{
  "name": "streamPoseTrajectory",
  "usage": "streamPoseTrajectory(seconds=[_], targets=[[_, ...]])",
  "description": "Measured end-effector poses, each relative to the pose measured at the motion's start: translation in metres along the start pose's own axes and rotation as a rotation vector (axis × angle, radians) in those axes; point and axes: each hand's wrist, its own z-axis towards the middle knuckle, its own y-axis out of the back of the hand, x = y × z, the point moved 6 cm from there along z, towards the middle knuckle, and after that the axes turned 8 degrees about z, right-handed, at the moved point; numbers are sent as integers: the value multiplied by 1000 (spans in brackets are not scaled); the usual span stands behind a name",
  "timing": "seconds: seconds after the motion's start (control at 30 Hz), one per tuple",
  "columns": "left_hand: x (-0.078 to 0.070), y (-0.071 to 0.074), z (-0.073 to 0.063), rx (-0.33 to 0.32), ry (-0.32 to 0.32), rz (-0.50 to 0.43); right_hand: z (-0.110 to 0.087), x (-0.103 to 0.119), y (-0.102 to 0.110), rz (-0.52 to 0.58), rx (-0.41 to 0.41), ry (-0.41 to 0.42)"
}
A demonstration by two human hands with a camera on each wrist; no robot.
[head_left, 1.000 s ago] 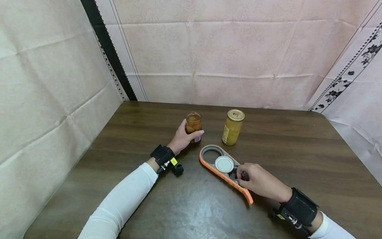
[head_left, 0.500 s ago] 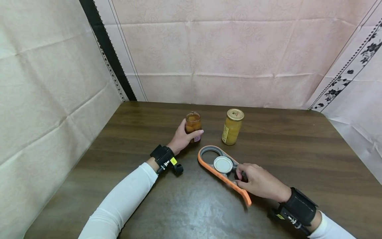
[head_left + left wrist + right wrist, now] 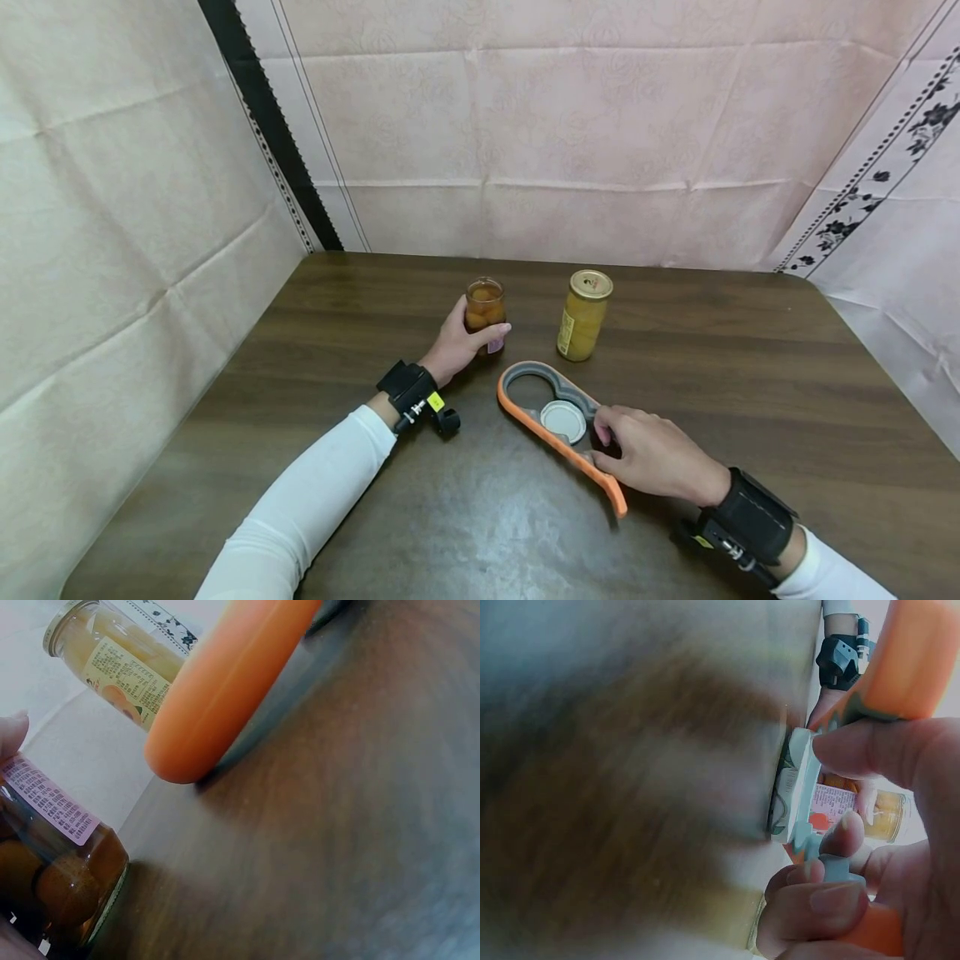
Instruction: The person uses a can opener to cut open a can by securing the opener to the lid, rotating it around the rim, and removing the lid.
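My left hand (image 3: 455, 346) holds an open-topped glass jar (image 3: 484, 308) of round brown fruit in dark liquid, upright on the table. A pale label shows on that jar (image 3: 71, 859) in the left wrist view. My right hand (image 3: 651, 450) grips the handle end of an orange and grey jar opener (image 3: 536, 427), its fingers curled around the inner grey part. A round whitish lid (image 3: 563, 422) lies within the opener's outline, partly overlapped by the grey frame. In the right wrist view the lid's ridged edge (image 3: 783, 806) sits close to the tabletop.
A capped jar of yellow fruit (image 3: 583, 317) stands upright beyond the opener, to the right of the brown jar. The dark wooden table (image 3: 750, 358) ends at the back against a pale cloth curtain (image 3: 585, 150). More cloth hangs at the left (image 3: 135, 208).
The lid has shifted slightly lower within the opener and now sits partly under its frame. The right hand and opener have moved marginally left. The left hand and its jar stay in place.
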Motion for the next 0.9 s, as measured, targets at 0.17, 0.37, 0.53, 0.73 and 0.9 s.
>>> streamPoseTrajectory(seconds=[0.17,0.37,0.53,0.73,0.9], targets=[[-1,1,1,0,-13,-3,2,1,-1,18,4,8],[-1,1,1,1,-28,-4,2,0,0,58,3,25],[-2,1,1,-2,-32,-2,2,3,3,82,3,76],[-2,2,0,-2,-30,-4,-1,8,14,203,-68,194],[-1,3,-1,-2,-22,-6,-2,4,26,299,-149,173]])
